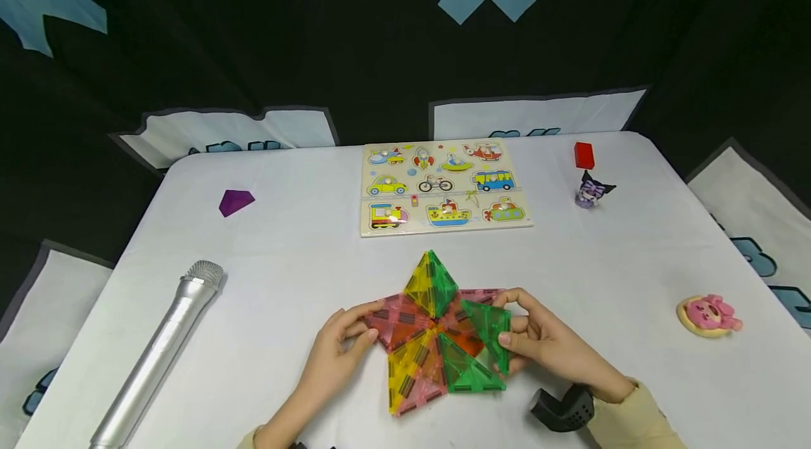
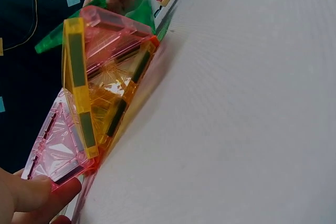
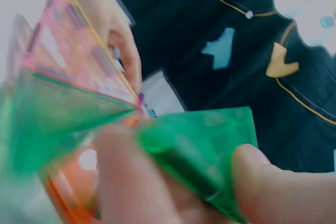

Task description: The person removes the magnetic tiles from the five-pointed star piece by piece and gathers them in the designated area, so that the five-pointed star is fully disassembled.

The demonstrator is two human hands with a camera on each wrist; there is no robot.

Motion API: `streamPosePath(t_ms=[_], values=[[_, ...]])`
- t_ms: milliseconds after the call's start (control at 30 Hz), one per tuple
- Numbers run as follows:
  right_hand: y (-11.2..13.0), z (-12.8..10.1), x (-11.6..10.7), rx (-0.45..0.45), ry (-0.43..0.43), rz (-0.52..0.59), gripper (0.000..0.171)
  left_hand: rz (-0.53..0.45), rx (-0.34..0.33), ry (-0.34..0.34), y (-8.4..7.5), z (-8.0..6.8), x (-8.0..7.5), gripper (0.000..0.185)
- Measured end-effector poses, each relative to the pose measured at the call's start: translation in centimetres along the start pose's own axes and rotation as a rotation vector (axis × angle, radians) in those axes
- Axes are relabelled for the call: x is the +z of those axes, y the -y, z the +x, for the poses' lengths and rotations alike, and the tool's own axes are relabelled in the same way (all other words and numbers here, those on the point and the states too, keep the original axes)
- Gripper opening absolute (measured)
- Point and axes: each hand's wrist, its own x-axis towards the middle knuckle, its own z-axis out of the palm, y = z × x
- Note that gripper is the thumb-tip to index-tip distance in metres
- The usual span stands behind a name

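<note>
Microphone: I see a silver microphone (image 1: 158, 354) lying at an angle on the left of the white tabletop (image 1: 285, 273), its mesh head pointing away from me.
Purple piece: a small purple gem-shaped piece (image 1: 236, 202) sits alone on the tabletop, farther back on the left, well apart from my hands.
Left hand: my left hand (image 1: 338, 340) grips the left edge of the magnetic tile cluster (image 1: 437, 329), fingers curled onto the pink square tile (image 1: 395, 319); the left wrist view shows a fingertip (image 2: 60, 192) pressed against that tile's corner.
Tile cluster: it lies near the front middle of the tabletop, between both hands, made of pink, yellow, orange and green translucent tiles; a yellow-green triangular tile (image 1: 432, 283) stands tilted up at the back.
Puzzle board: a wooden vehicle puzzle board (image 1: 443, 188) lies flat behind the cluster, apart from it.
Right hand: my right hand (image 1: 545, 340) pinches a green triangle tile (image 1: 489, 326) at the right side of the cluster, thumb on one face and fingers on the other; the right wrist view is blurred but shows the same pinch on green plastic.
Red block: a small red block (image 1: 584, 155) stands at the back right.
Figurine: a small purple-and-black figurine (image 1: 592, 191) stands just in front of the red block.
Pink toy: a round pink toy (image 1: 708, 314) lies near the right edge.
</note>
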Motion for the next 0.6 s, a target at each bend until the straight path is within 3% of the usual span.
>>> streamPosePath(t_ms=[100,267,367,500,600], values=[[0.6,-0.3,-1.1,-0.022,-0.162,-0.043,0.033,0.022,-0.012,0.002,0.0,0.2,0.0,0.039],[1.4,-1.5,-4.5,-0.04,-0.609,-0.071,0.034,0.036,0.0,0.002,0.1,0.2,0.2,0.039],[1.5,-2.5,-6.8,-0.037,-0.813,-0.052,0.045,0.034,0.025,-0.002,0.0,0.1,0.1,0.039],[1.0,-3.5,-8.8,0.022,-0.921,-0.109,0.068,0.019,0.032,-0.008,0.0,-0.1,0.0,0.039],[0.7,-3.9,-9.3,0.095,-0.945,-0.352,0.075,0.011,0.033,-0.005,0.1,-0.2,0.0,0.04]])
